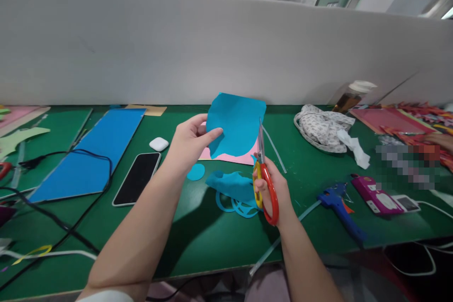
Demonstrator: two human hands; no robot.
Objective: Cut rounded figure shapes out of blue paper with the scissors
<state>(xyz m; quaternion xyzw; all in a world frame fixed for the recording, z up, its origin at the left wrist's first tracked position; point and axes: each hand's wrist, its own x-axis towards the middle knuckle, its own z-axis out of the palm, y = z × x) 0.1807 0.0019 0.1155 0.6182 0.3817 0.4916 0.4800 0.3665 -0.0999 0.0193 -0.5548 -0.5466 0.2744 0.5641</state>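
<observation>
My left hand pinches the left edge of a blue sheet of paper, thumb in front, and holds it up above the table. My right hand grips scissors with one red and one yellow handle. Their blades point up and lie at the paper's right edge. Behind and below the sheet shows pink paper. On the table under my hands lie a cut blue paper circle and several blue paper scraps, some of them ring-shaped.
Left are a phone, a white case, a blue board and black cables. Right are a blue glue gun, a purple power bank, a patterned cloth item and a bottle. Another person's hand shows far right.
</observation>
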